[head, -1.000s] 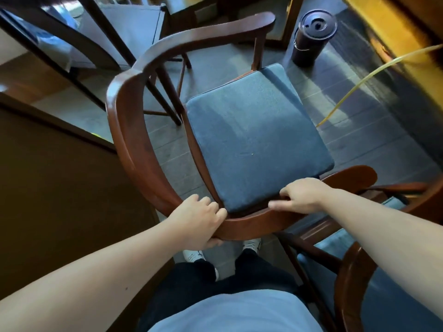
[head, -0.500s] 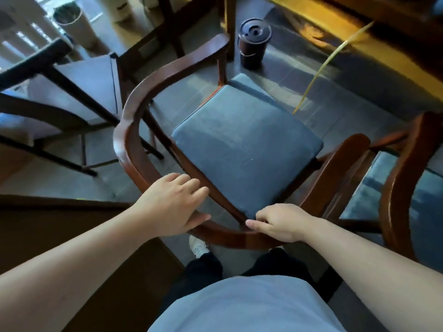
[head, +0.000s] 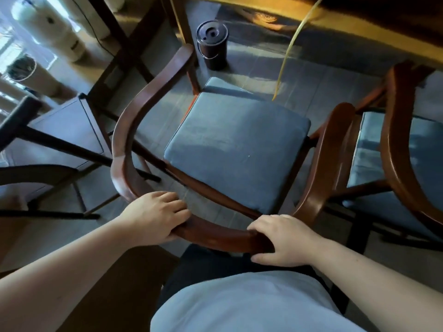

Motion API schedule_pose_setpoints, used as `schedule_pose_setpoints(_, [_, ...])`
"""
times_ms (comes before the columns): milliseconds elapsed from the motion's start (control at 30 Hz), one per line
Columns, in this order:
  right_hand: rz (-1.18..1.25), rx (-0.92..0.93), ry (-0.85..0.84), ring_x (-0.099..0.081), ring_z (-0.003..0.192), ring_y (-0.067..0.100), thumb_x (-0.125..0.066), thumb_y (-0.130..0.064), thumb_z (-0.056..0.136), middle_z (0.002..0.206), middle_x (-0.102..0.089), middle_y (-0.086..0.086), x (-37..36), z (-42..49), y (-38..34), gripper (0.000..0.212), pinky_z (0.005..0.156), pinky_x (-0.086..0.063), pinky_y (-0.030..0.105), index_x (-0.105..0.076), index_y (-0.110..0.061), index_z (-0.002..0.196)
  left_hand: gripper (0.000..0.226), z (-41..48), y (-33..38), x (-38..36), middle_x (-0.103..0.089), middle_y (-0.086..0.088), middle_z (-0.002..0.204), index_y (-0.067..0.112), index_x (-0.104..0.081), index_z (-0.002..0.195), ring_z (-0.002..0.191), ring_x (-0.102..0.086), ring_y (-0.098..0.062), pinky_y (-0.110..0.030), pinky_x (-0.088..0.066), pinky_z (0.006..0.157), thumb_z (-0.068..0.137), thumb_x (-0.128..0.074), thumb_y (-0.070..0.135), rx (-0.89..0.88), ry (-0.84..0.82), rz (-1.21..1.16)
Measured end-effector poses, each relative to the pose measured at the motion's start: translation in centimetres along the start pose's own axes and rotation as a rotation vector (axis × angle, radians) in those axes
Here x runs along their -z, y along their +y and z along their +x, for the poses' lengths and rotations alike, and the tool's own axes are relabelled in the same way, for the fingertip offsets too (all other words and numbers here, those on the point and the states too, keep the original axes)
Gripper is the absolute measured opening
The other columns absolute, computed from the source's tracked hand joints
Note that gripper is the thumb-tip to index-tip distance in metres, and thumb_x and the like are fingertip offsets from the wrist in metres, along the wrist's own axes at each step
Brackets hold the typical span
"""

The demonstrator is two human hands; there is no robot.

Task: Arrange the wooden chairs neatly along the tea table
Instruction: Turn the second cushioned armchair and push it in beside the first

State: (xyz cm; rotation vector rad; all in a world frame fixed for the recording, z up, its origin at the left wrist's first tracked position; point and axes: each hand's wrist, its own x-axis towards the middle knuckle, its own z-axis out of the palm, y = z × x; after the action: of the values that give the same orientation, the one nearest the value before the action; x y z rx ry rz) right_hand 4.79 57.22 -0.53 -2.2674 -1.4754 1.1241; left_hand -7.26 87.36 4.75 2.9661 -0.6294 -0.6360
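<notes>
while left hand (head: 155, 218) and right hand (head: 285, 240) grip wooden chair (head: 215, 233) backrest, fingers curled

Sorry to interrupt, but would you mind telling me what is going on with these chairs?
A person stands behind a wooden armchair with a blue seat cushion, gripping its curved back rail with the left hand and right hand. The chair faces the tea table but is not tucked under it. A second matching chair sits close on the right, nearer the table edge. A dark lidded canister stands on the floor ahead.
</notes>
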Motion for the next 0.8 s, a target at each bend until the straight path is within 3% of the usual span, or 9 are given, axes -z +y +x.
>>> schedule_pose_setpoints(100, [0.08,0.025,0.143,-0.055,0.109,0.016,-0.059,-0.05,0.08,0.118,-0.06,-0.007,-0.8,0.3,-2.6,0.049,0.093,-0.045,0.036,-0.053,-0.03,0.124,0.036,-0.2,-0.3,-0.1,-0.066,-0.001,0.089,0.018,-0.061,0.098,0.08,-0.062,-0.025,-0.038,-0.055,0.065,0.084,-0.043,0.045,-0.061,0.031,-0.039])
schedule_pose_setpoints(200, [0.094,0.003,0.28,-0.058,0.106,0.021,-0.061,-0.033,0.074,0.115,-0.063,-0.002,-2.0,1.4,-5.7,0.048,0.091,-0.047,0.04,-0.057,-0.023,0.121,0.03,-0.4,-1.3,-0.6,-0.065,0.002,0.088,0.02,-0.061,0.098,0.077,-0.061,-0.022,-0.034,-0.053,0.062,0.084,-0.044,0.041,-0.143,0.053,-0.037])
schedule_pose_setpoints(333, [0.079,-0.084,0.477,-0.063,0.096,0.022,-0.065,-0.031,0.068,0.106,-0.067,0.0,-2.9,3.3,-9.2,0.046,0.082,-0.052,0.038,-0.063,-0.02,0.112,0.032,-1.2,-4.3,-1.0,-0.065,0.003,0.084,0.021,-0.059,0.095,0.073,-0.061,-0.023,-0.034,-0.053,0.061,0.079,-0.044,0.045,-0.149,0.077,-0.011])
schedule_pose_setpoints(500, [0.043,-0.288,0.615,-0.068,0.081,0.023,-0.067,-0.038,0.066,0.096,-0.072,-0.004,-4.4,5.6,-12.4,0.039,0.063,-0.053,0.033,-0.069,-0.02,0.1,0.027,-1.2,-5.9,-2.2,-0.059,0.001,0.066,0.018,-0.055,0.078,0.056,-0.056,-0.027,-0.034,-0.048,0.045,0.077,-0.065,0.044,-0.184,0.103,0.004])
schedule_pose_setpoints(600, [0.029,-0.328,0.7,-0.07,0.081,0.026,-0.073,-0.026,0.056,0.095,-0.075,-0.002,-4.9,5.7,-12.7,0.043,0.064,-0.056,0.036,-0.071,-0.016,0.098,0.023,-1.3,-6.5,-2.8,-0.056,0.001,0.062,0.017,-0.053,0.075,0.05,-0.054,-0.027,-0.032,-0.045,0.04,0.08,-0.061,0.038,-0.251,0.127,-0.018])
schedule_pose_setpoints(667, [0.013,-0.338,0.746,-0.07,0.081,0.026,-0.066,-0.024,0.058,0.094,-0.075,-0.001,-4.9,5.9,-13.1,0.04,0.064,-0.057,0.037,-0.072,-0.015,0.096,0.019,-1.0,-6.8,-2.6,-0.055,0.0,0.058,0.016,-0.052,0.071,0.046,-0.053,-0.027,-0.029,-0.04,0.037,0.078,-0.057,0.033,-0.269,0.137,-0.015])
schedule_pose_setpoints(733, [0.0,-0.348,0.776,-0.07,0.081,0.025,-0.062,-0.024,0.06,0.092,-0.075,-0.002,-4.5,6.4,-13.0,0.037,0.063,-0.056,0.037,-0.072,-0.016,0.095,0.022,-0.5,-7.3,-2.1,-0.054,0.001,0.055,0.016,-0.052,0.069,0.044,-0.053,-0.027,-0.027,-0.034,0.037,0.07,-0.069,0.03,-0.285,0.131,0.01])
schedule_pose_setpoints(800, [0.002,-0.373,0.786,-0.07,0.08,0.025,-0.071,-0.019,0.057,0.091,-0.075,-0.003,-3.9,7.1,-12.5,0.037,0.063,-0.056,0.037,-0.073,-0.017,0.094,0.029,0.5,-8.2,-1.5,-0.055,0.001,0.055,0.016,-0.054,0.068,0.044,-0.054,-0.027,-0.026,-0.031,0.036,0.062,-0.079,0.029,-0.284,0.144,0.033])
